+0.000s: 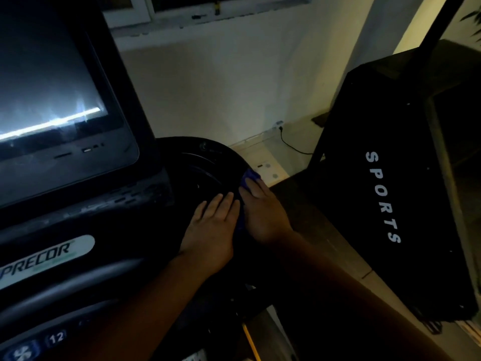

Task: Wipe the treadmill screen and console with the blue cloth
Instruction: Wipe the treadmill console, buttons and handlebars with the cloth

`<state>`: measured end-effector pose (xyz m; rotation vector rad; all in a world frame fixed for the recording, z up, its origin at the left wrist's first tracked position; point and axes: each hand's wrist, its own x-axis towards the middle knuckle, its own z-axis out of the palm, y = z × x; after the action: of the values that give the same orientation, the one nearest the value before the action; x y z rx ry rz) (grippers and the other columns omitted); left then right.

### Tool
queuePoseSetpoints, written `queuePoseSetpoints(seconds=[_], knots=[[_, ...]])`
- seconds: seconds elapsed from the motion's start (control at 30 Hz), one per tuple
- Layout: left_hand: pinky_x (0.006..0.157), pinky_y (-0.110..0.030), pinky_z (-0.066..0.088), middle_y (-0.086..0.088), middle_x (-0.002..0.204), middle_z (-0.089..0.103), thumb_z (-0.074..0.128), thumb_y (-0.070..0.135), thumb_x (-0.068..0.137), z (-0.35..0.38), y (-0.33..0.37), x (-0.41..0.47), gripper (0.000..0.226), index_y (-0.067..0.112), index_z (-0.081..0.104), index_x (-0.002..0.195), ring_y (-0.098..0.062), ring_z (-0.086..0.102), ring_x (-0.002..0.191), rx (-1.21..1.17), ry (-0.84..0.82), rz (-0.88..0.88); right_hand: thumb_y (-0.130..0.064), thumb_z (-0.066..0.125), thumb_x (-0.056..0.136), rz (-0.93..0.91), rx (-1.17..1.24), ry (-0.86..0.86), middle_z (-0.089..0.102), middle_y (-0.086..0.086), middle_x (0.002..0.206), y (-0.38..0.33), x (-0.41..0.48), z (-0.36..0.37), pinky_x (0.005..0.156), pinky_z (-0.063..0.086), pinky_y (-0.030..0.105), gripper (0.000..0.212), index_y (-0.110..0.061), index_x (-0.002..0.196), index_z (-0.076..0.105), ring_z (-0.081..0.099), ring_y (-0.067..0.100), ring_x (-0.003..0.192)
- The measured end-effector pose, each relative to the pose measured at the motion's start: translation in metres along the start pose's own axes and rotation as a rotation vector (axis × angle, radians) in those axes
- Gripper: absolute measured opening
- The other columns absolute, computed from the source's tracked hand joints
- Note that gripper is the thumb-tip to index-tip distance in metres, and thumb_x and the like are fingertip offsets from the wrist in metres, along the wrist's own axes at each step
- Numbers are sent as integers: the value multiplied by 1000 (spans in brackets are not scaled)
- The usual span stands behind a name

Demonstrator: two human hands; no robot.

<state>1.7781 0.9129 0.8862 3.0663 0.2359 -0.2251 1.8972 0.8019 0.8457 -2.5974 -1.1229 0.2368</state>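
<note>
dim room, rounded black console (197, 165), right hand (263, 212) on crumpled blue cloth (250, 175)

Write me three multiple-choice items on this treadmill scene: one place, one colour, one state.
1. The blue cloth lies: A in a bucket; B under the right hand on the round tray rim; C on a chair.
2. The SPORTS lettering is: A white; B red; C yellow.
3. The left hand is: A fisted; B flat, fingers straight; C pinching a bottle.
Key: B, the cloth pokes out beyond that hand; A, pale letters on the black machine; B, its fingers lie spread on the console.
</note>
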Motion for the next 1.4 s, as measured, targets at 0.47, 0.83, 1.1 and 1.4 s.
queuePoseSetpoints(seconds=[0.47, 0.83, 1.1, 1.4], knots=[[121, -48, 19, 1, 165, -22, 46, 33, 97, 19, -55, 78, 81, 17, -4, 159, -24, 0, 153, 22, -190, 194, -31, 55, 94, 141, 80, 4, 14, -8, 161, -3, 25, -14, 116, 19, 33, 65, -31, 151, 23, 7, 13, 148], [122, -46, 2, -11, 166, -10, 38, 33, 100, 6, -92, 100, 72, 10, 3, 158, -27, -6, 153, 166, -81, 34, -38, 34, 93, -6, 134, 25, 35, 10, 153, -22, 132, -7, 113, 30, 40, 60, -11, 147, 36, 27, 26, 142], [121, -42, 12, -11, 166, 9, 30, 27, 101, 13, -104, 73, 60, 10, 18, 157, -28, 11, 153, 109, -34, 95, -15, 56, 90, -183, 80, 106, 41, 6, 150, -28, 178, 5, 113, 29, 35, 61, -14, 148, 37, 31, 27, 141], [117, -41, 27, -7, 152, 45, 53, 30, 86, 13, -128, 60, 55, 15, 53, 140, -26, 37, 143, 100, 172, 221, -10, 56, 89, -228, 112, 87, 41, 4, 150, -9, 148, 3, 110, 29, 31, 60, -16, 146, 39, 32, 23, 140]])
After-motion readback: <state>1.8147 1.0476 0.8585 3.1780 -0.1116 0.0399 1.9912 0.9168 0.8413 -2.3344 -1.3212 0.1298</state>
